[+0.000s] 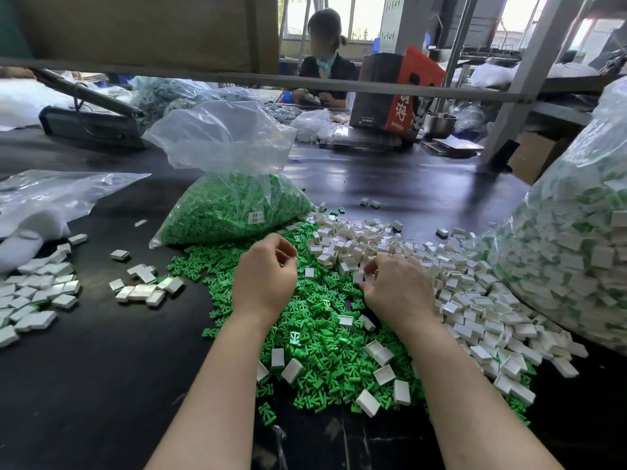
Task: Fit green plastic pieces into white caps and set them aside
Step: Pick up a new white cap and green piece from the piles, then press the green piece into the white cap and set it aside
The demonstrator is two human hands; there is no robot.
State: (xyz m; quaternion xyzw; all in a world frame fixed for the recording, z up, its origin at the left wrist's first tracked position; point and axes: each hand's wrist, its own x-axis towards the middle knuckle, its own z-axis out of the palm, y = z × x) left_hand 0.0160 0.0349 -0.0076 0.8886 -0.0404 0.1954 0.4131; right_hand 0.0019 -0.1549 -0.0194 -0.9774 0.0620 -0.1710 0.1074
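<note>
Fingers of my left hand (pixel 263 276) are curling loosely inward above the green pieces (pixel 319 337); I cannot tell whether they are pinching anything, since the fingertips are turning away from the camera. My right hand (pixel 395 286) is reaching into the edge of the white caps (pixel 451 286), its fingers (pixel 371 268) bent down and touching a cap or two, but whether they are actually gripping one is hidden under the knuckles.

Green pieces are lying in a loose spread on the dark worktop (pixel 101 368) between my forearms, with a few white caps scattered on top of them. More are sitting in an open clear bag (pixel 230 205) just behind the left hand. White caps are heaping to the right of the green spread, running up against a large clear sack (pixel 576 259) that is cut off by the right edge and seems to be holding white caps with green showing in them.

On the left, small white blocks (pixel 37 300) are lying in a flat group, well apart from my hands and cut off at the frame edge; I cannot make out whether green is inside them. Another person (pixel 325 62) is sitting at the far side, partly hidden by a metal bar (pixel 237 79).
</note>
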